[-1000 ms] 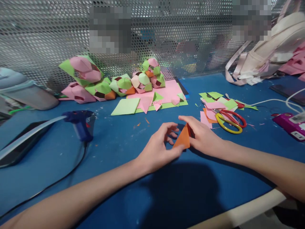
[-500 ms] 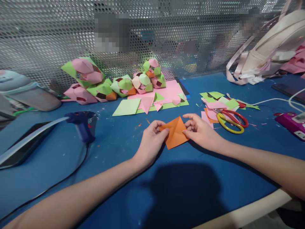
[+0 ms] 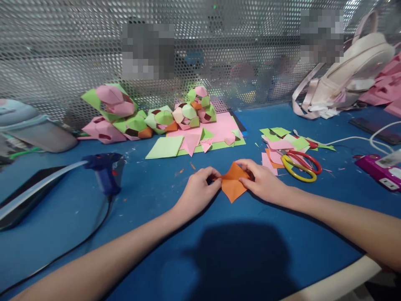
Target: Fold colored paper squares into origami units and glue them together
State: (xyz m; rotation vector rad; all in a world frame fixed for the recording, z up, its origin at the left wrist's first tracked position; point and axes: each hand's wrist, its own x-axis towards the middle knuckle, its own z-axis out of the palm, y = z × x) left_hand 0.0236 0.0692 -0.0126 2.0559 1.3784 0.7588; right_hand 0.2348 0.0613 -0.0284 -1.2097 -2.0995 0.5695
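Observation:
A small square of orange paper (image 3: 233, 187), creased and bent, is held just above the blue table between both hands. My left hand (image 3: 202, 188) pinches its left corner between thumb and fingers. On the opposite side, my right hand (image 3: 263, 179) grips the right edge, thumb in front and fingers behind. Beyond the hands lie a stack of light green paper squares (image 3: 165, 147) and a folded pink paper piece (image 3: 190, 143) on pink and green sheets. To the right, scissors (image 3: 299, 166) with red and yellow handles rest against paper scraps (image 3: 278, 144).
A blue glue gun (image 3: 105, 173) with its cord stands at left, near a grey container (image 3: 46, 129). Folded paper balls (image 3: 133, 121) line the perforated metal screen (image 3: 219, 50). A purple power strip (image 3: 377, 169), a phone (image 3: 374, 130) and a pale backpack (image 3: 351, 75) are at right.
The orange paper has turned and bent along its creases. My right hand has closed on its right edge, and the left has shifted its pinch to the corner. The view has tilted slightly.

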